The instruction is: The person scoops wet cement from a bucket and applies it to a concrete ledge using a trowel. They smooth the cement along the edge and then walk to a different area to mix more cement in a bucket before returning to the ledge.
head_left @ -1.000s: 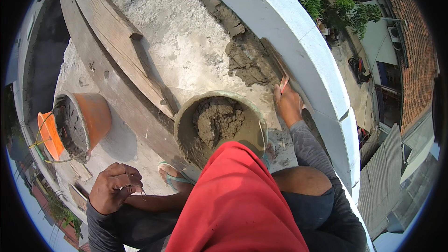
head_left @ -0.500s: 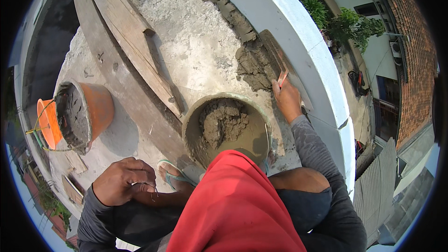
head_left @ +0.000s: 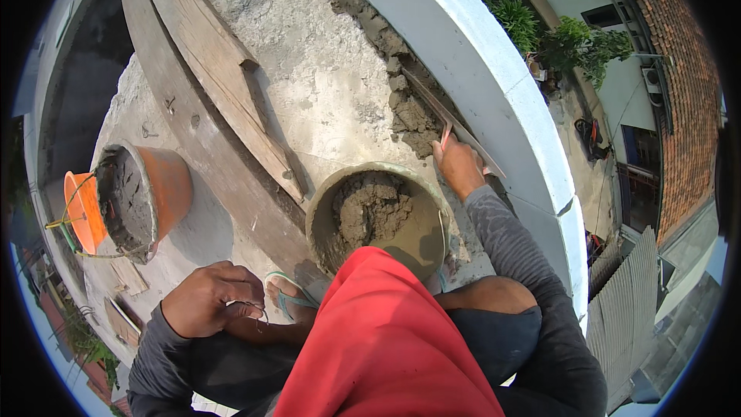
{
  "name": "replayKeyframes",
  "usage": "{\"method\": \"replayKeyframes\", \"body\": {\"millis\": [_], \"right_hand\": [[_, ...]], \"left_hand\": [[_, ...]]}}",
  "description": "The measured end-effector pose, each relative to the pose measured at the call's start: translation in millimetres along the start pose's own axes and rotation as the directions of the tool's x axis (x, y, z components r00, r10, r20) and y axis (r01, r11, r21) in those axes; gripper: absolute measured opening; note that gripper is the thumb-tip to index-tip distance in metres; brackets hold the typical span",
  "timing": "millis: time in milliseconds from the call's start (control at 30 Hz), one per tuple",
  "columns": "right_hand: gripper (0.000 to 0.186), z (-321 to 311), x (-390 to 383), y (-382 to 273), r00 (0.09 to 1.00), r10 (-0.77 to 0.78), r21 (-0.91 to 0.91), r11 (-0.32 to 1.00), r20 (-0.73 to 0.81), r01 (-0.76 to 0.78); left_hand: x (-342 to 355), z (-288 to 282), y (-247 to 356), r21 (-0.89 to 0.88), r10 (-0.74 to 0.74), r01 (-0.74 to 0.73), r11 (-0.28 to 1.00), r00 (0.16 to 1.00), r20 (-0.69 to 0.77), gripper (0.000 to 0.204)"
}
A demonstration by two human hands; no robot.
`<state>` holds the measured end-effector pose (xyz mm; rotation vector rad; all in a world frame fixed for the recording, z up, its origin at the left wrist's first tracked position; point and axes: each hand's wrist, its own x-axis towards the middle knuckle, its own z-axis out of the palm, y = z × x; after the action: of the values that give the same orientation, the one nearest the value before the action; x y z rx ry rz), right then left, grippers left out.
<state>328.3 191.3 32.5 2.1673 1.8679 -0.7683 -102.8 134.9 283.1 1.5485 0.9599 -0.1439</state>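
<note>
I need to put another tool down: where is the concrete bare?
Widest: the pale concrete between the planks and the mortar strip beside the wall. Smaller, partly shaded: between the orange bucket, the planks and the left hand. Crowded: around the right hand, flat tool and mixing bucket.

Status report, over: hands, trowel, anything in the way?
Right hand gripping trowel near pale wall. Left hand pinching thin strand. Mortar alongside trowel; bucket before knees, apparently not blocking.
</note>
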Motion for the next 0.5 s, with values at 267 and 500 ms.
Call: {"method": "replayKeyframes", "body": {"millis": [267, 500], "right_hand": [[0.042, 7, 1, 17, 0.978, 0.095, 0.148, 0.987, -0.187, -0.067], [0.037, 19, 8, 28, 0.99, -0.074, 0.125, 0.988, -0.117, 0.088]], "left_hand": [[2, 5, -1, -0.002, 0.005, -0.005, 1.0, 1.0, 0.021, 0.01], [-2, -1, -2, -0.037, 0.013, -0.013, 0.999, 1.0, 0.011, 0.013]]}}
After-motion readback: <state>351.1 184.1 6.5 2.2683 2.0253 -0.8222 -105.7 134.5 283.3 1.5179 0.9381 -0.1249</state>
